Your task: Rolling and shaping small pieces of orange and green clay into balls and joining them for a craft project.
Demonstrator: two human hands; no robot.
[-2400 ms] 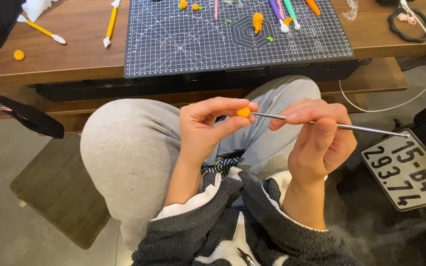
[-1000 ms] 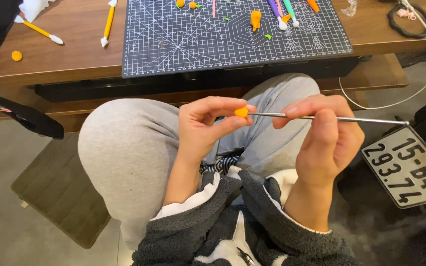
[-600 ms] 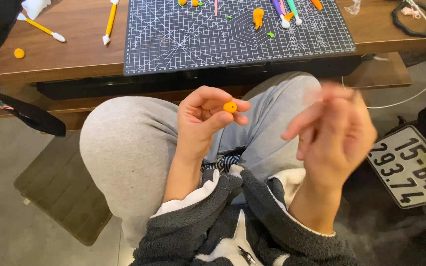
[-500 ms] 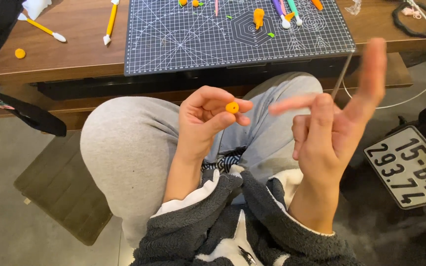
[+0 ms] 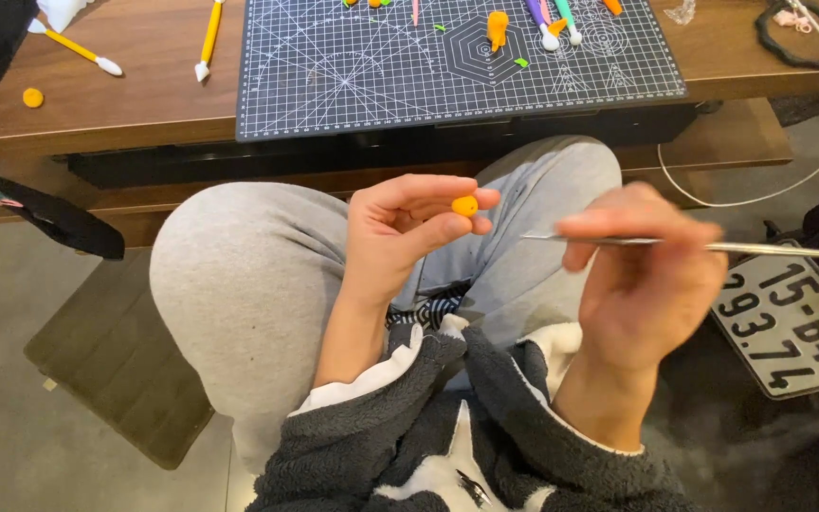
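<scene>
A: Head view. What's in the left hand [image 5: 400, 237]?

B: A small orange clay ball [image 5: 464, 206], pinched between thumb and fingertips at frame centre, above the grey-trousered knee [image 5: 248, 275].

A: Right hand [image 5: 642, 284]?

B: Centre right, fingers curled around a thin metal rod tool [image 5: 713, 246]. The rod lies roughly level, tip pointing left toward the ball but apart from it, and its far end runs off the right edge. The hand is slightly blurred, so I can't tell exactly which fingers grip it.

A: Anything touching the ball besides the left hand?

B: No. There's a gap between the tip and the ball.

A: Surroundings?

B: A low wooden table [image 5: 144, 104] runs across the top, with a black gridded cutting mat [image 5: 353, 66] on it. On the mat, top centre, an orange clay piece [image 5: 497, 27] and some small sculpting tools [image 5: 552, 19]. Upper left, a yellow-handled tool [image 5: 209, 38] lies on the wood, a second yellow-handled one [image 5: 73, 45] further left, and an orange clay blob [image 5: 33, 97] near the table edge. A white cable [image 5: 808, 161] loops at upper right. A white number plate [image 5: 793, 322] sits on the floor at right.
</scene>
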